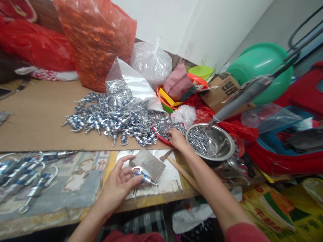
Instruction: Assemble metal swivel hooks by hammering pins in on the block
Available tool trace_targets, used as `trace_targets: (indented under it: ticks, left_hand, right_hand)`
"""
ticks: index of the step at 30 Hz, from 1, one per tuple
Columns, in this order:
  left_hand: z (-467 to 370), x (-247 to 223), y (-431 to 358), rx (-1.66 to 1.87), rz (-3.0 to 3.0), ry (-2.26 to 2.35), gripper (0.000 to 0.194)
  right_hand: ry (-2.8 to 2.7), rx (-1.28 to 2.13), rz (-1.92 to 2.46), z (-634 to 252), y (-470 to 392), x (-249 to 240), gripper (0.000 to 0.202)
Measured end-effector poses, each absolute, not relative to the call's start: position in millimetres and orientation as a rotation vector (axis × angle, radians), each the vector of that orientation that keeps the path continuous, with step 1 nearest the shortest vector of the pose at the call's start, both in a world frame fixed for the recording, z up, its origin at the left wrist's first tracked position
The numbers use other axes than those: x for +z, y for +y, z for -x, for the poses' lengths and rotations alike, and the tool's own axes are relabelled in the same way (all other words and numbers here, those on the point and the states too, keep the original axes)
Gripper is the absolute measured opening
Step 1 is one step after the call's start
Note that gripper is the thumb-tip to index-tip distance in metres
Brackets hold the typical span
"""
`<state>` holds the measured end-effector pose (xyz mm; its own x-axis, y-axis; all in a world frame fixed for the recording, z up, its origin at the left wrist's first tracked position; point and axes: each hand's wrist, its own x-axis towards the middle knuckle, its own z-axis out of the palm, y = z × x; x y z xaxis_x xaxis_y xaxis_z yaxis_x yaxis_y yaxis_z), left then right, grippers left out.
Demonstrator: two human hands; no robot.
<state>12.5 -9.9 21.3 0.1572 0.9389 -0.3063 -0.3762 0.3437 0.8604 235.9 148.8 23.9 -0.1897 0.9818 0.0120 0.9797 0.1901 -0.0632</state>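
Our left hand (118, 179) grasps blue-and-silver hook piece (144, 178), lower centre of frame, over metal block (156, 166). Our right hand (177, 139) works at red tray (161, 138), right of centre; whether it grips anything, we can't tell. Best we steady hook piece, pinch lightly.

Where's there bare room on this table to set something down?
The cardboard between the metal pile and the left-edge plastic looks bare. It's crowded right of the pile, around the tray, your right hand and the bowl.
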Motion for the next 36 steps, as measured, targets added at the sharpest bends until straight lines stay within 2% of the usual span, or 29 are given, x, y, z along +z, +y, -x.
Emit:
trace_targets:
  ticks: [7, 17, 27, 36]
  left_hand:
    - [-13, 22, -12, 1.085, -0.703, 0.976, 0.059]
    - [-13, 21, -11, 1.104, -0.704, 1.008, 0.058]
    - [-14, 23, -12, 1.105, -0.688, 0.992, 0.058]
    - [-14, 22, -12, 1.112, -0.702, 0.986, 0.058]
  right_hand:
    - [-2.324, 0.069, 1.935, -240, 151, 19, 0.012]
    - [-2.148, 0.090, 1.692, -252, 132, 21, 0.012]
    - [-2.244, 0.327, 1.212, -199, 38, 42, 0.019]
    - [-2.473, 0.065, 1.069, -162, 3, 47, 0.023]
